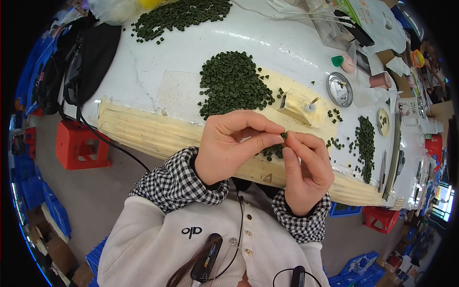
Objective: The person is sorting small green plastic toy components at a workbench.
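Observation:
Between the fingertips of both my hands is a small dark green round part (284, 135). My left hand (229, 141) pinches it from the left with thumb and forefinger. From the other side, the fingers of my right hand (308, 165) close on it too. Just beyond my left hand lies a large heap of similar dark green parts (234, 83), many shaped like small cups. A cream block (303, 109) with an upright metal pin stands past my fingertips. Some loose parts (272, 151) lie beneath my hands, partly hidden by them.
Another green heap (181, 18) lies at the far left, and a narrower pile (366, 148) at the right, beside metal tweezers (383, 170). A round metal dish (340, 89) stands at the right. Padding (143, 130) covers the table's front edge. A red stool (79, 146) is at the left.

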Tool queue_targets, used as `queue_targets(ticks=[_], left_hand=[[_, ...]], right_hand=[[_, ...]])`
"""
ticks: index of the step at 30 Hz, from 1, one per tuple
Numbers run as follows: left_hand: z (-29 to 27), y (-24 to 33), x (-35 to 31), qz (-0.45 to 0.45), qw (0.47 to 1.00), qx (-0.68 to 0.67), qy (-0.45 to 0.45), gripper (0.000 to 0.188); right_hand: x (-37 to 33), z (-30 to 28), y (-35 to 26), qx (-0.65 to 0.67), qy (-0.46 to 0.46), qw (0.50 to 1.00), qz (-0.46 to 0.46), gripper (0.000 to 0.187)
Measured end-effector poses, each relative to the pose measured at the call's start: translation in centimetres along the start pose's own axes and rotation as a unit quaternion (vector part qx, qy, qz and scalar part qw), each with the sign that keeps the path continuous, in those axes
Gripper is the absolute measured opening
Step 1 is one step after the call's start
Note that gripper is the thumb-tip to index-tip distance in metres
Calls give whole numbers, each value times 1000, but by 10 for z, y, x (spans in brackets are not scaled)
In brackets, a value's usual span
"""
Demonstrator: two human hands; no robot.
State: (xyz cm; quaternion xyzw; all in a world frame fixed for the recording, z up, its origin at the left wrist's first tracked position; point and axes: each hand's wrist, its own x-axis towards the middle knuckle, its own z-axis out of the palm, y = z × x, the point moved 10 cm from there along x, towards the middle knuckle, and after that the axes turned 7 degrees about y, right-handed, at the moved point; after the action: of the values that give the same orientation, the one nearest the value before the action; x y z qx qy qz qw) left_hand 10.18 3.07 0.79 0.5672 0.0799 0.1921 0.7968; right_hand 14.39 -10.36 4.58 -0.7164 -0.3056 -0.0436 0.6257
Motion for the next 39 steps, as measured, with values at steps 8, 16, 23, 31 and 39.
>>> queue_targets(ticks=[8, 16, 23, 31, 39], left_hand=[[2, 8, 0, 24, 999, 27, -5, 18], [2, 5, -1, 19, 999, 38, -13, 19], [2, -1, -1, 2, 999, 42, -18, 17], [1, -4, 0, -32, 999, -4, 8, 17], [0, 1, 0, 4, 1000, 30, -7, 18]], right_hand=[[0, -1, -1, 0, 2, 1000, -3, 27], [1, 0, -6, -17, -28, 999, -27, 30], [1, -1, -9, -48, -40, 997, -49, 30], [3, 0, -11, -55, -34, 996, -58, 29], [3, 0, -12, -66, -39, 995, -58, 29]])
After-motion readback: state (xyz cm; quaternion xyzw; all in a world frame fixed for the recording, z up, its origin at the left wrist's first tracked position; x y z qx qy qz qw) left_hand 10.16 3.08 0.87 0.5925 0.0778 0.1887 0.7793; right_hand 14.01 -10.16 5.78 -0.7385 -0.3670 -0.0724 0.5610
